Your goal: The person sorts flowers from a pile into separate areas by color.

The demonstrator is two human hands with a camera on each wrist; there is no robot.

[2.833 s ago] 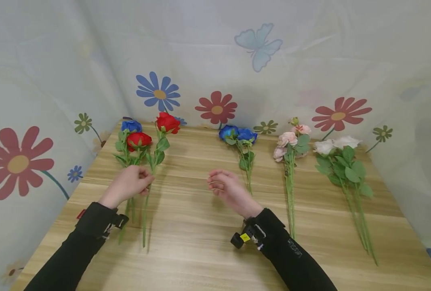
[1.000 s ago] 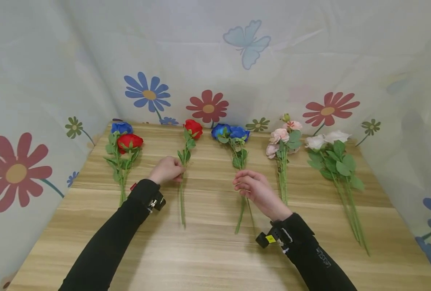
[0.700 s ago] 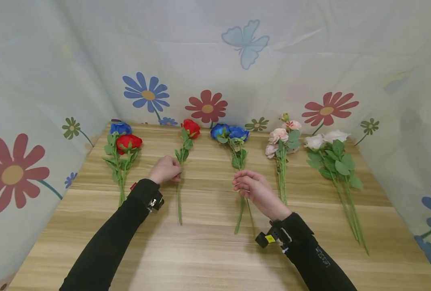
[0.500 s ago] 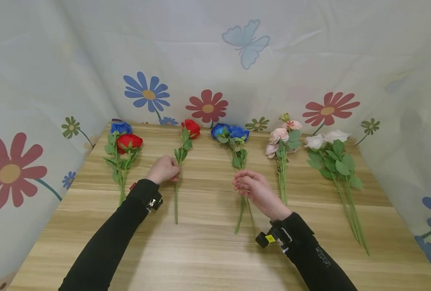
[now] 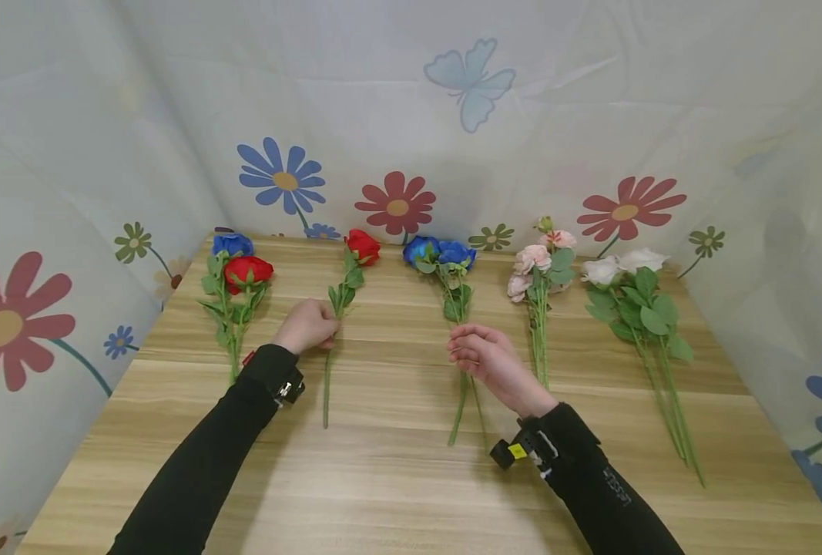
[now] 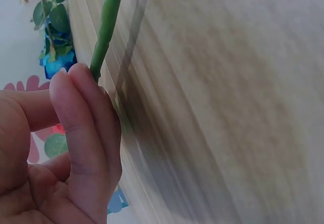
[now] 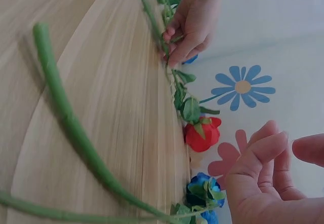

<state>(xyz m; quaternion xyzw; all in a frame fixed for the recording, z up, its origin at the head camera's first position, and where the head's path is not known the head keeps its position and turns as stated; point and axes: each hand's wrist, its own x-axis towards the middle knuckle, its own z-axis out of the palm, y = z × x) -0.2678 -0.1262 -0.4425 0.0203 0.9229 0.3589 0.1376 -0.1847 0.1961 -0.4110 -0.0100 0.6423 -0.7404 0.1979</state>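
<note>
My left hand [image 5: 306, 324] pinches the green stem of a red rose [image 5: 363, 247] between thumb and fingertips, below its leaves. The left wrist view shows that stem [image 6: 107, 29] rising out of the fingertips, close over the wood. My right hand [image 5: 491, 362] is over the stems of two blue flowers [image 5: 455, 254], fingers loosely bent. Its thumb and fingers stand apart with nothing between them in the right wrist view, where the blue flowers' long stems [image 7: 76, 133] run past. Left of my left hand lie another red rose [image 5: 247, 271] and a blue flower [image 5: 233, 244].
Pink flowers [image 5: 534, 260] and white roses [image 5: 642, 260] lie on the right of the wooden table [image 5: 383, 493], stems toward me. A white curtain [image 5: 355, 92] printed with flowers and a butterfly stands behind the table and along its sides.
My left hand has carried the red rose rightward, away from the other red and blue flowers, then shifted slightly back left. My right hand has moved right, over the blue flowers' stems.
</note>
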